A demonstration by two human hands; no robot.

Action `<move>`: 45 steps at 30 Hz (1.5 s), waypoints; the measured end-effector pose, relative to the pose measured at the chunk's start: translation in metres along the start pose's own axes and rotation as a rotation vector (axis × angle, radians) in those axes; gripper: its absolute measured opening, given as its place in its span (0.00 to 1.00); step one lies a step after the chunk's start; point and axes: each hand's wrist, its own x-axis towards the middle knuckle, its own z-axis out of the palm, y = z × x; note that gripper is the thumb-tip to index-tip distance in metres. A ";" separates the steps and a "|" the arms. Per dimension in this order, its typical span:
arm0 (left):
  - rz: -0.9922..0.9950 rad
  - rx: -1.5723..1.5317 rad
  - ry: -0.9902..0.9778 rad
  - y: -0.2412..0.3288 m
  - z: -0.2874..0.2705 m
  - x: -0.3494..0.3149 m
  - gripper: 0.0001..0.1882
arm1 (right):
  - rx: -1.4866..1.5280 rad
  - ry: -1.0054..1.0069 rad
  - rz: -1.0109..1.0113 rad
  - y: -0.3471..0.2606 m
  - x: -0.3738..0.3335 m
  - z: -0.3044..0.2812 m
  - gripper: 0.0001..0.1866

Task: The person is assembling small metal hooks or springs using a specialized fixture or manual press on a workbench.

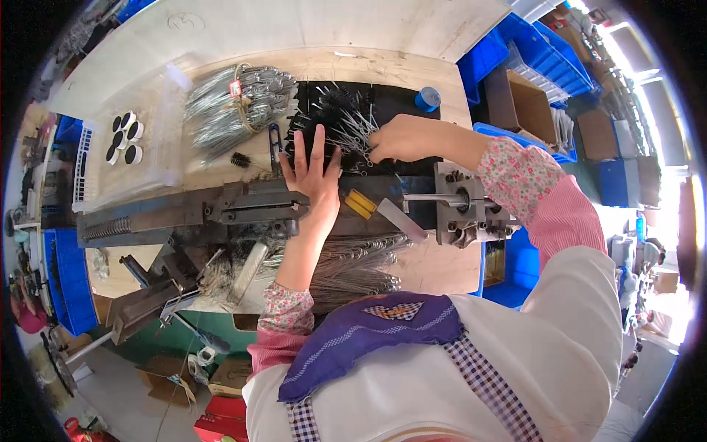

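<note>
On a black mat (pixel 427 121) lies a loose pile of small wire brushes (pixel 352 129) with black bristles and looped, twisted wire handles. My right hand (pixel 405 140) reaches in from the right, its fingers closed around some of the looped wire ends. Fingers spread and back upward, my left hand (pixel 313 180) rests at the near left edge of the pile, beside the bristles; whether its fingertips touch them is hard to tell. A steel clamp-like fixture (pixel 258 206) sits just left of my left wrist. Right of it lies a yellow-handled tool (pixel 361 204) with a pale flat blade.
Tied bundles of wire (pixel 247 107) lie behind on the left, near a clear tray (pixel 166 132) with black-and-white round pieces. A chuck-like metal block (pixel 464 202) stands below my right forearm. A blue spool (pixel 428 99) sits at the back; more wires (pixel 353 272) lie in front.
</note>
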 end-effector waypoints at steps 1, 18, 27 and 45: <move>-0.016 0.018 -0.048 -0.003 0.001 -0.002 0.20 | 0.063 0.061 -0.032 0.000 -0.005 -0.003 0.11; -0.011 0.063 0.003 -0.021 -0.037 0.019 0.14 | 1.079 0.307 0.474 0.011 0.016 -0.034 0.14; -0.194 -0.164 -0.059 0.000 -0.059 -0.022 0.33 | 0.458 0.227 0.345 -0.022 0.046 -0.121 0.20; -0.174 -0.845 -0.049 0.041 -0.129 -0.092 0.20 | 0.100 0.445 0.248 -0.069 0.205 -0.142 0.15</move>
